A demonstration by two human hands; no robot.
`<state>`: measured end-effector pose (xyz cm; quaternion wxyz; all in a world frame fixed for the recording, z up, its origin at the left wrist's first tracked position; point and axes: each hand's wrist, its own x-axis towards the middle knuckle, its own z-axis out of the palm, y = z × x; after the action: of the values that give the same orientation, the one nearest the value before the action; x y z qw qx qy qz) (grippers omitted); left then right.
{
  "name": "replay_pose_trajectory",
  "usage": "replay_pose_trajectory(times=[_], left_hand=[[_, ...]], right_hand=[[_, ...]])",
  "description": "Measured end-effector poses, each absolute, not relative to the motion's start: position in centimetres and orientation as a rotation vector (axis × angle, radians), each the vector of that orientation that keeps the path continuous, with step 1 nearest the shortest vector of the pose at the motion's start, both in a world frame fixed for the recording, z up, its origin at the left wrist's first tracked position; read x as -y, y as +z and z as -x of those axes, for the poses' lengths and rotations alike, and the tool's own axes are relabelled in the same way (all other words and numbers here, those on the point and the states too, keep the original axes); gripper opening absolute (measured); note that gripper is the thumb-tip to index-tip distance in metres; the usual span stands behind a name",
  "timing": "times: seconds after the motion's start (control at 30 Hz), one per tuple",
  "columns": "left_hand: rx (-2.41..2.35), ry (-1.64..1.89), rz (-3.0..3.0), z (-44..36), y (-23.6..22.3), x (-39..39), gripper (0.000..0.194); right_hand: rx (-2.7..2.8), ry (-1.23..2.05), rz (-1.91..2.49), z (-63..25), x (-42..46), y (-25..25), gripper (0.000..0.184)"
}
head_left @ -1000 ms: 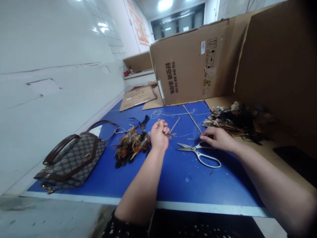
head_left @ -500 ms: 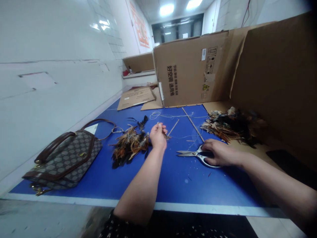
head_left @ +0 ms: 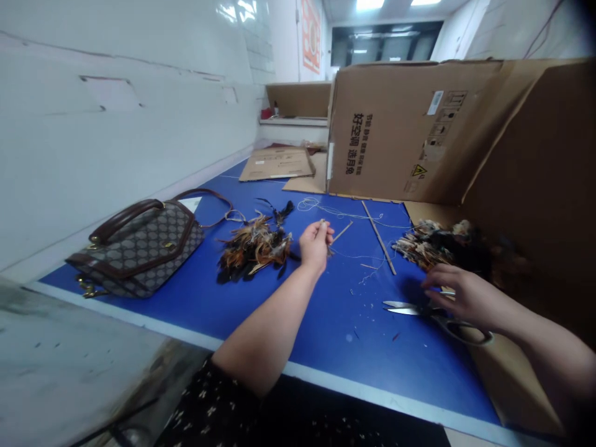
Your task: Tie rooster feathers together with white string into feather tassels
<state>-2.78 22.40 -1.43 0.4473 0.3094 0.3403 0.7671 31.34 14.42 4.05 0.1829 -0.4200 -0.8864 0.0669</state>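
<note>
Because the scissors (head_left: 404,308) look to be metal, they will probably feel stiff, smooth and fairly weighty, and the handle loops are the sound place to take hold, clear of the points. They are over the right part of the blue surface (head_left: 321,329), blades pointing left with the tips slightly parted. The right hand (head_left: 459,298) is closed about the upper loop, thumb and fingers bent together, while the lower loop juts out below, blurred. The left hand (head_left: 315,243) is curled nearly into a fist, thumb pressed to the fingers; a small feather wisp (head_left: 330,251) shows beneath it, though most of what it pinches is hidden. Such feathers should be light, soft and easily crushed, best pinched by the quills.

Left of that hand lies a loose brown and black feather heap (head_left: 254,248); a second feather bundle (head_left: 431,242) lies beyond the right hand. Fine thread (head_left: 330,212) trails near a long thin stick (head_left: 379,239). A patterned handbag (head_left: 149,248) sits by the white wall (head_left: 177,130). Behind stands a large cardboard box (head_left: 391,130), a dark window (head_left: 386,43) beyond.
</note>
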Motion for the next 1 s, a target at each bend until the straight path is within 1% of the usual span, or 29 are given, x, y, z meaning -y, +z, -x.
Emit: replay_pose_trajectory(times=[0.03,0.17,0.23,0.3,0.37,0.5,0.63,0.7,0.83,1.0], left_hand=[[-0.849,1.894,-0.777,2.8,-1.3,-22.3,0.030],[-0.874,1.876,-0.809,2.7,-0.9,-21.7,0.031],[-0.885,1.871,-0.824,2.7,-0.8,-21.6,0.031],[-0.892,1.862,-0.839,2.7,-0.9,-21.5,0.031],[-0.903,1.842,-0.850,2.6,-1.0,-21.3,0.033],[-0.961,1.772,-0.891,2.1,-0.9,-20.8,0.038],[-0.958,1.715,-1.008,1.4,-0.3,-19.8,0.034],[-0.974,1.684,-1.095,0.9,0.0,-19.1,0.031],[-0.967,1.599,-1.311,-0.8,0.2,-17.3,0.030],[-0.849,1.461,-1.461,-3.1,-0.4,-15.5,0.031]], right_hand=[[2.541,0.232,1.135,-29.8,-15.0,3.9,0.015],[2.560,0.219,0.972,-24.0,-17.7,1.7,0.022],[2.601,0.225,0.971,-22.0,-18.7,0.2,0.020],[2.615,0.225,0.989,-20.9,-19.1,-0.7,0.013],[2.579,0.232,0.993,-20.4,-19.0,-0.9,0.016],[2.216,0.371,1.026,-21.3,-18.2,0.5,0.014],[1.808,0.564,1.082,-23.3,-17.5,1.5,0.019],[1.774,0.532,1.127,-23.9,-17.1,1.3,0.020],[1.850,0.293,1.216,-23.6,-16.4,0.8,0.017],[2.026,0.211,1.075,-21.9,-15.6,0.7,0.016]])
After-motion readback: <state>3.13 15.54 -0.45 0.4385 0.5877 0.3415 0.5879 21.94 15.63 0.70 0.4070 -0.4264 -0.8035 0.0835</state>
